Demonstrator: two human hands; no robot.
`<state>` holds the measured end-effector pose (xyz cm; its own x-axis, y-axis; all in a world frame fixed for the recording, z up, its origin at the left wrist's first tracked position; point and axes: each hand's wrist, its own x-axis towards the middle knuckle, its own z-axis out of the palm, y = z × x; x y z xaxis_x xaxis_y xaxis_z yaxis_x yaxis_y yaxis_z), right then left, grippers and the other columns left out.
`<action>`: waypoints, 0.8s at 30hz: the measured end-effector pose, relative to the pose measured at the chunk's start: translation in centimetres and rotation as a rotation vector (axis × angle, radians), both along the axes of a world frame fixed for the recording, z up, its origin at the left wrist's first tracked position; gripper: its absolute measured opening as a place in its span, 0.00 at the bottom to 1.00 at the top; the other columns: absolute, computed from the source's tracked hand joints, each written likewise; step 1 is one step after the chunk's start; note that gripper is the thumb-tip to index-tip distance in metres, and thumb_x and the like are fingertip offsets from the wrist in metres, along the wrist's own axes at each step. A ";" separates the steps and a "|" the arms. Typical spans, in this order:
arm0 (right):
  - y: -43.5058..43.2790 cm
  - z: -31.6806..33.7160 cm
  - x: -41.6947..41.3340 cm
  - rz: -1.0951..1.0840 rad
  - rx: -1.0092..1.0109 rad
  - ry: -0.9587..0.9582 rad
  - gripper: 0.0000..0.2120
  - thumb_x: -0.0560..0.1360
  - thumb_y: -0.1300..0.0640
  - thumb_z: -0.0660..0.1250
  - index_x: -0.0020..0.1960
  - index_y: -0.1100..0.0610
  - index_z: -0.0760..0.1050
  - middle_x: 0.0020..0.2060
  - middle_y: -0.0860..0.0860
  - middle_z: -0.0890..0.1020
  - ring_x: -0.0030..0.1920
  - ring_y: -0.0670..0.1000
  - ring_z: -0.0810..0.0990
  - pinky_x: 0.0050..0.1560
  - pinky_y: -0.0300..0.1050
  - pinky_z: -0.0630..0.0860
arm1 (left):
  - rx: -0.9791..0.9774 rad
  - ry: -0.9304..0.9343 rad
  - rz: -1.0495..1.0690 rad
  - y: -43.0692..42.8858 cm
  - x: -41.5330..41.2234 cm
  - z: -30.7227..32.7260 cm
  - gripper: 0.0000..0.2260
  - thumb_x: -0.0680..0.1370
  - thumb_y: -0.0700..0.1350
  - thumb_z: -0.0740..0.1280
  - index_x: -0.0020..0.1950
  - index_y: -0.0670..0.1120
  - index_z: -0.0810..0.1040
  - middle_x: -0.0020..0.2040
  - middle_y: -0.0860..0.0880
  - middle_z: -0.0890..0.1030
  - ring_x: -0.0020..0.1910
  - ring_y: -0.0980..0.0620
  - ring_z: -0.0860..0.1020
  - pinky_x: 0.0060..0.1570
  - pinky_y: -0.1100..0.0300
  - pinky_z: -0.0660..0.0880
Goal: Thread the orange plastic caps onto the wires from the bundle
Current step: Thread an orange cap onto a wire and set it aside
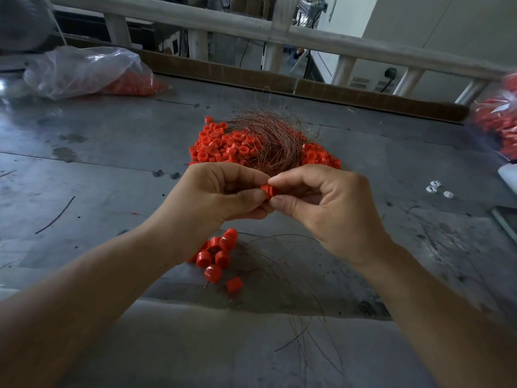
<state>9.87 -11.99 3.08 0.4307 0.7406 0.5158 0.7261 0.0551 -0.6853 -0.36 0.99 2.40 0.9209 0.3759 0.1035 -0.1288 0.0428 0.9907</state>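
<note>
Head view: the cap (268, 191) is held between the 2 hands above the table (92, 163), just in front of the wire bundle (268, 138). Its axis seems to run left to right. The right hand (330, 203) pinches it with thumb and forefinger, and the left hand (221, 194) pinches its left end. Both wrists angle inward, with the other fingers curled. Any wire being fed is too thin to see.

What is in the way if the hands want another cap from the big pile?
The wire bundle lies over the middle of the cap pile, right behind the left hand and right hand. Caps at its left edge lie uncovered.
</note>
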 end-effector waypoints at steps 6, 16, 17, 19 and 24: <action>-0.1 0.0 0.0 0.013 0.022 -0.001 0.14 0.66 0.65 0.73 0.47 0.52 0.78 0.38 0.40 0.79 0.42 0.42 0.81 0.42 0.31 0.77 | -0.009 0.024 0.008 -0.1 0.0 0.1 0.10 0.62 0.38 0.67 0.42 0.43 0.80 0.35 0.45 0.84 0.34 0.52 0.83 0.34 0.68 0.77; -0.2 0.2 -0.1 -0.018 0.057 -0.128 0.09 0.65 0.62 0.73 0.45 0.62 0.81 0.39 0.46 0.80 0.41 0.44 0.81 0.42 0.34 0.78 | 0.023 -0.037 0.009 -0.4 -0.2 0.0 0.09 0.62 0.41 0.69 0.39 0.48 0.85 0.36 0.46 0.84 0.36 0.51 0.83 0.36 0.67 0.78; -0.3 0.4 -0.1 -0.015 0.059 -0.169 0.09 0.65 0.62 0.72 0.45 0.62 0.81 0.39 0.46 0.80 0.42 0.44 0.81 0.43 0.33 0.77 | 0.014 -0.046 -0.006 -0.3 -0.3 0.1 0.09 0.61 0.42 0.70 0.39 0.49 0.85 0.36 0.46 0.84 0.36 0.51 0.83 0.36 0.66 0.78; -0.4 0.6 0.1 -0.003 0.056 -0.165 0.10 0.65 0.62 0.72 0.46 0.62 0.81 0.39 0.46 0.80 0.42 0.44 0.80 0.43 0.32 0.77 | -0.001 -0.063 -0.039 -0.2 -0.3 0.3 0.09 0.59 0.44 0.71 0.38 0.50 0.85 0.36 0.47 0.84 0.37 0.51 0.83 0.36 0.66 0.78; -0.4 0.5 0.3 0.009 0.008 -0.130 0.11 0.65 0.64 0.73 0.47 0.62 0.81 0.40 0.46 0.80 0.44 0.44 0.80 0.44 0.32 0.77 | -0.001 -0.041 -0.043 -0.1 -0.3 0.1 0.10 0.59 0.44 0.70 0.38 0.50 0.85 0.36 0.46 0.84 0.36 0.51 0.83 0.35 0.66 0.78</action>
<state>10.13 -12.37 3.55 0.3528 0.7395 0.5732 0.8085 0.0674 -0.5846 -0.66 0.89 2.50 0.9312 0.3361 0.1412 -0.1673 0.0497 0.9847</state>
